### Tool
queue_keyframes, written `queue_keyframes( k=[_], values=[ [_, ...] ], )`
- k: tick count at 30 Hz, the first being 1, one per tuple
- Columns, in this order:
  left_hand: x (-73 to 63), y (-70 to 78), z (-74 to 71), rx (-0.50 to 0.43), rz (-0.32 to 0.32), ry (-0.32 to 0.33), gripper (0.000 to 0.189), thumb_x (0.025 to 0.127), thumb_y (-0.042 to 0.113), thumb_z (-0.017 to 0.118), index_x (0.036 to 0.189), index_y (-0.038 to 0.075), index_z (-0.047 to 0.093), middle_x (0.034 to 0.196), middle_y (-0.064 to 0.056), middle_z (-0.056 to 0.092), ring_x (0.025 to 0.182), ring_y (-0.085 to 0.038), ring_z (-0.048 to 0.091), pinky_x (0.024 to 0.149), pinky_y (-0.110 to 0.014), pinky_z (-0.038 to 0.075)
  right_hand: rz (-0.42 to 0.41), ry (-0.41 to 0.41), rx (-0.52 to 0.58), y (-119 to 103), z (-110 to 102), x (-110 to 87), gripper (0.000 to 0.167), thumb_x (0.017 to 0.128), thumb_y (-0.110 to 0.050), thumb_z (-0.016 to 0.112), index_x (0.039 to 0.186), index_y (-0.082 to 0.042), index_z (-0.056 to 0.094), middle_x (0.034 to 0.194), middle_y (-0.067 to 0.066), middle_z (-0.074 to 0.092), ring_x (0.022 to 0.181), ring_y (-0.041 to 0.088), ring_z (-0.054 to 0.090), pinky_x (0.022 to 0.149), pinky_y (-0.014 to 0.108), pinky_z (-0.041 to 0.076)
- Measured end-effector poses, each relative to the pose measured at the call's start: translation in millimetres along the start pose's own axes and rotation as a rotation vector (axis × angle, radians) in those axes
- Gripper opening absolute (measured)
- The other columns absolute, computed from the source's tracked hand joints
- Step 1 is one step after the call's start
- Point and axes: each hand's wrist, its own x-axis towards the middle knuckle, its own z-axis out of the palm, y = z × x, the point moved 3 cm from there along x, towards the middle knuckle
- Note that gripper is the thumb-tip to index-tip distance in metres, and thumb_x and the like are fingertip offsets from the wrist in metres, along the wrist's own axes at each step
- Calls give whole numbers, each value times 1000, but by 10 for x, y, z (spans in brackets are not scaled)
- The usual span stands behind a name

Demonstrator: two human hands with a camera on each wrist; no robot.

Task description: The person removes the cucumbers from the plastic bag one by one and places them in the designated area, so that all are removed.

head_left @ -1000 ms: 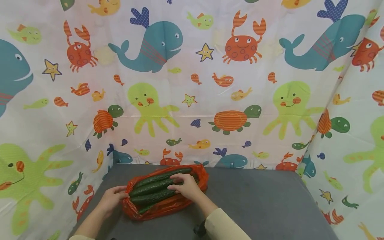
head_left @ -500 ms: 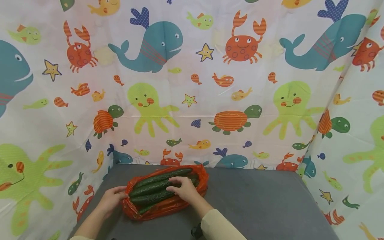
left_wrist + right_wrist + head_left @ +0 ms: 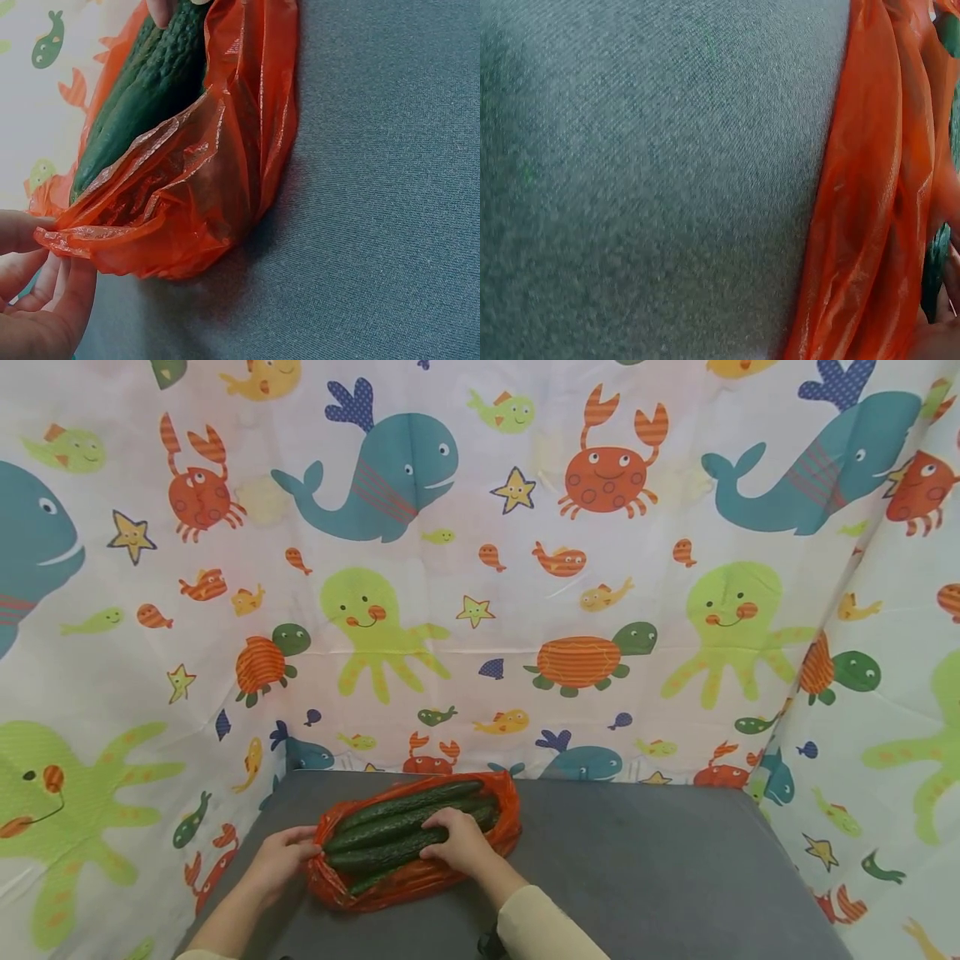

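An orange-red plastic bag (image 3: 360,900) lies open on the left part of the table, with several dark green cucumbers (image 3: 375,827) side by side in it. My left hand (image 3: 279,862) pinches the bag's edge between thumb and fingers at its left end; the left wrist view shows the gathered plastic (image 3: 150,232) there. My right hand (image 3: 463,845) is over the bag's opening, thumb and fingers curled round the nearer cucumber (image 3: 378,857). Its fingertips (image 3: 159,13) show on the bumpy skin at the top of the left wrist view. Part of the right hand is cut off in its own wrist view.
The grey cloth-covered table (image 3: 637,868) stretches right of the bag. A white curtain (image 3: 480,693) printed with sea animals stands behind and at both sides. A dark object (image 3: 491,943) sits at the right sleeve.
My right hand has come down onto the nearer cucumber, its fingers closing in round it. My left hand keeps its pinch on the bag, and the bag has hardly moved.
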Motion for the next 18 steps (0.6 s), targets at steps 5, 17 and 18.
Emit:
queue_keyframes(
  k=[5, 17, 18],
  values=[
    [47, -19, 7, 20, -14, 1, 49, 95, 10, 64, 139, -7, 52, 125, -24, 67, 102, -23, 68, 85, -43, 58, -4, 2, -60, 3, 37, 1, 39, 81, -29, 85, 118, -21, 75, 125, 1, 69, 124, 29, 58, 102, 49, 49],
    [18, 15, 17, 38, -9, -6, 49, 95, 10, 65, 139, -8, 52, 125, -25, 66, 101, -22, 69, 83, -43, 59, 80, 22, -138, -101, 78, 35, 37, 76, -28, 89, 111, -24, 80, 120, 1, 72, 119, 28, 60, 102, 47, 50],
    [16, 11, 18, 37, -4, -7, 49, 95, 10, 65, 139, -8, 52, 125, -25, 66, 101, -22, 68, 83, -43, 59, 85, 21, -138, -104, 80, 38, 37, 75, -28, 89, 111, -24, 80, 120, 2, 72, 120, 29, 60, 101, 47, 51]
  ],
)
